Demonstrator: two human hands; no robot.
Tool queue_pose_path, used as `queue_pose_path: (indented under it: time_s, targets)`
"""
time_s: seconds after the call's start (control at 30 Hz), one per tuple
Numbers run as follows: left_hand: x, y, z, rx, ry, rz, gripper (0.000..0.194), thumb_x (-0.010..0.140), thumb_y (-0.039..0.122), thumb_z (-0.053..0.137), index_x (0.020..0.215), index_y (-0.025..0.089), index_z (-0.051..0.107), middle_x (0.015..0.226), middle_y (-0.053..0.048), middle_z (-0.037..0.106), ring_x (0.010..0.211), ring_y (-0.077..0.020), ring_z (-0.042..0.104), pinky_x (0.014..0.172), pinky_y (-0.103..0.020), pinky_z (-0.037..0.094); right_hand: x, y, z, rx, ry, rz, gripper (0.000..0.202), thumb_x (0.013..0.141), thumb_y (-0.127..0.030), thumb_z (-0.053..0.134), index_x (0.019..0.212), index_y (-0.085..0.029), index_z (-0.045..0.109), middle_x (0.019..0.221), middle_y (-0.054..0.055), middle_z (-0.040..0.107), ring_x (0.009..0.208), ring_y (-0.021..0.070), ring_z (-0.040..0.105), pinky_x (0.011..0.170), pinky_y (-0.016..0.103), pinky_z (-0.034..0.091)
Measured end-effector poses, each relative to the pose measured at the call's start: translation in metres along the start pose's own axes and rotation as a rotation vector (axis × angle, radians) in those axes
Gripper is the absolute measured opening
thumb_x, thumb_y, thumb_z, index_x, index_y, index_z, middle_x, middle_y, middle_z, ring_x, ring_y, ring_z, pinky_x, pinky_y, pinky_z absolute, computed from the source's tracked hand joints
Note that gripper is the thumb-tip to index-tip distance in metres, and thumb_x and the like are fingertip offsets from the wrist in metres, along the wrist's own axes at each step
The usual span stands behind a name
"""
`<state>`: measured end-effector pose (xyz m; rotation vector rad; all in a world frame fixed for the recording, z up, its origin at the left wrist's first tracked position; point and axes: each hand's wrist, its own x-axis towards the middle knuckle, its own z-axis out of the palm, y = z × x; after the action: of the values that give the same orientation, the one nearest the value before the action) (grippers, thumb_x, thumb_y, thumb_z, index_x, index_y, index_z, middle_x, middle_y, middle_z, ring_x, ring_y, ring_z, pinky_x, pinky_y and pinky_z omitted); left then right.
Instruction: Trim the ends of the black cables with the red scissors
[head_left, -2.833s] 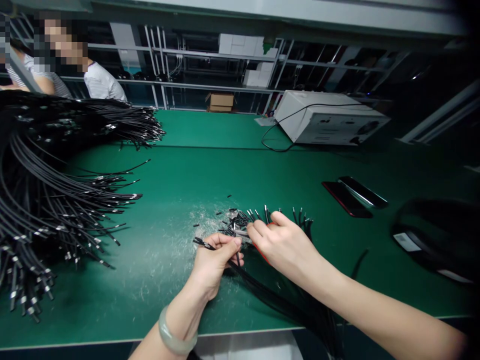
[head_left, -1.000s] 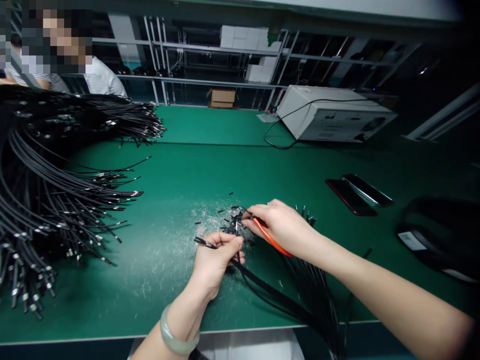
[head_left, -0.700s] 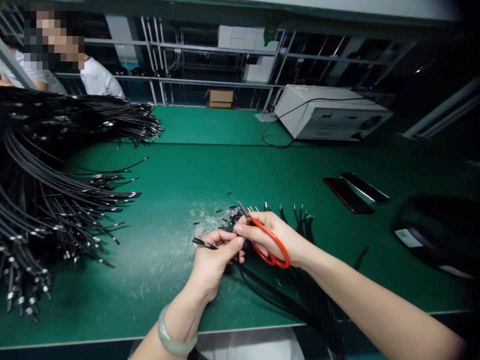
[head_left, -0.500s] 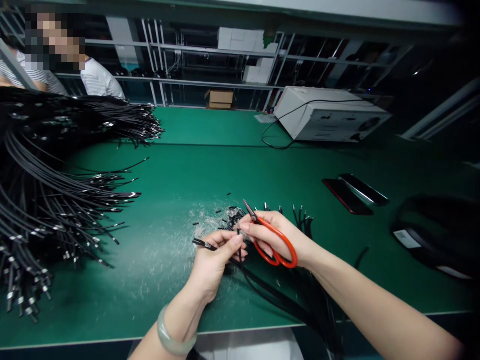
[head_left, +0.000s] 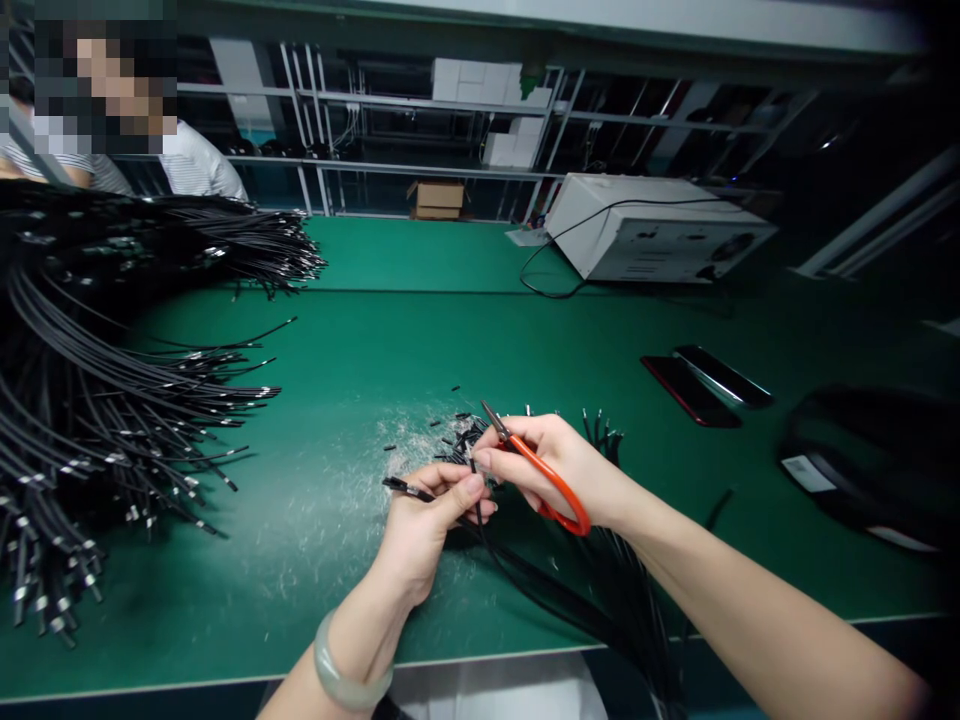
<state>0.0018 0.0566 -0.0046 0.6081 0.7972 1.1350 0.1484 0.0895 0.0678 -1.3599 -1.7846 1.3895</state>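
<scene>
Between its thumb and fingers my left hand (head_left: 426, 520) grips black cables (head_left: 405, 487), whose short ends stick out to the left. One cable end stands upright from the pinch, and my right hand (head_left: 551, 465) has its thumb and index fingertip at that end. Orange-handled scissors (head_left: 566, 498) are tucked in my right hand, blades pointing up and left, away from the cable. Beyond my fingers lies a small pile of cut black pieces (head_left: 463, 436) among fine whitish strands (head_left: 360, 460). From my hands the cable bundle (head_left: 555, 590) runs down to the right, over the table edge.
Large heaps of black cables (head_left: 135, 380) cover the left of the green table (head_left: 390, 340). A white box-shaped machine (head_left: 645, 230) stands at the back right. Two phones (head_left: 694, 390) and a dark object with white labels (head_left: 862, 470) lie right. Two people (head_left: 199, 160) are behind, far left.
My right hand has turned slightly with the scissors, so their handle loops show more edge-on. My left hand keeps its grip on the cables. The whole view has shifted a little.
</scene>
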Motion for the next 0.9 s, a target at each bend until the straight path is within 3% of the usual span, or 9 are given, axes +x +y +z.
queue_pose_path:
  time_s: [0.27, 0.4, 0.53, 0.63, 0.8, 0.83, 0.9]
  targets:
    - [0.0, 0.0, -0.001, 0.007, -0.045, 0.004, 0.02, 0.071, 0.027, 0.071, 0.083, 0.012, 0.064, 0.072, -0.006, 0.068, 0.063, -0.0141, 0.063, 0.062, -0.023, 0.049, 0.003, 0.0, -0.001, 0.017, 0.014, 0.06, 0.026, 0.075, -0.039, 0.057, 0.082, -0.013, 0.057, 0.04, -0.007, 0.047, 0.028, 0.0056, 0.039, 0.03, 0.015, 0.03]
    - [0.0, 0.0, -0.001, 0.04, -0.039, 0.02, 0.019, 0.07, 0.027, 0.071, 0.079, 0.012, 0.064, 0.069, -0.004, 0.066, 0.061, -0.0127, 0.062, 0.06, -0.022, 0.048, 0.001, 0.0, 0.002, -0.086, 0.017, 0.021, 0.025, 0.078, -0.039, 0.055, 0.082, -0.014, 0.057, 0.045, -0.005, 0.05, 0.033, 0.0067, 0.041, 0.032, 0.017, 0.031]
    - [0.002, -0.003, -0.002, 0.063, 0.02, 0.061, 0.02, 0.066, 0.025, 0.074, 0.073, 0.012, 0.061, 0.061, -0.002, 0.064, 0.057, -0.0124, 0.061, 0.057, -0.021, 0.046, -0.002, 0.002, 0.01, -0.476, 0.15, -0.238, 0.02, 0.083, -0.031, 0.048, 0.072, -0.016, 0.057, 0.059, 0.0, 0.056, 0.049, 0.0087, 0.046, 0.054, 0.022, 0.039]
    - [0.003, -0.003, -0.001, 0.075, 0.039, 0.095, 0.02, 0.066, 0.026, 0.074, 0.071, 0.012, 0.06, 0.061, -0.002, 0.065, 0.057, -0.0123, 0.06, 0.058, -0.022, 0.046, -0.005, 0.004, 0.017, -0.739, 0.288, -0.416, 0.019, 0.083, -0.027, 0.048, 0.07, -0.017, 0.057, 0.066, 0.002, 0.058, 0.061, 0.0117, 0.048, 0.067, 0.026, 0.036]
    - [0.001, 0.001, 0.001, 0.144, -0.037, 0.084, 0.021, 0.065, 0.026, 0.074, 0.075, 0.013, 0.062, 0.067, -0.004, 0.065, 0.064, -0.0141, 0.06, 0.065, -0.024, 0.045, -0.006, 0.004, 0.013, -0.689, 0.264, -0.2, 0.024, 0.084, -0.037, 0.046, 0.076, -0.019, 0.058, 0.066, 0.001, 0.061, 0.056, 0.0113, 0.05, 0.054, 0.022, 0.033]
    - [0.0, 0.001, 0.002, 0.17, -0.052, 0.064, 0.022, 0.066, 0.027, 0.073, 0.08, 0.013, 0.063, 0.071, -0.004, 0.066, 0.068, -0.015, 0.061, 0.065, -0.024, 0.045, -0.006, 0.004, 0.006, -0.714, 0.29, -0.158, 0.027, 0.085, -0.04, 0.044, 0.074, -0.019, 0.058, 0.063, 0.001, 0.06, 0.054, 0.0115, 0.05, 0.052, 0.022, 0.032]
    - [-0.001, 0.002, 0.002, 0.182, -0.08, 0.011, 0.025, 0.071, 0.029, 0.069, 0.09, 0.014, 0.063, 0.08, -0.006, 0.065, 0.077, -0.0172, 0.061, 0.066, -0.025, 0.045, -0.006, 0.008, -0.015, -0.842, 0.477, -0.044, 0.032, 0.084, -0.044, 0.042, 0.075, -0.019, 0.059, 0.064, 0.003, 0.061, 0.055, 0.0137, 0.052, 0.051, 0.023, 0.031]
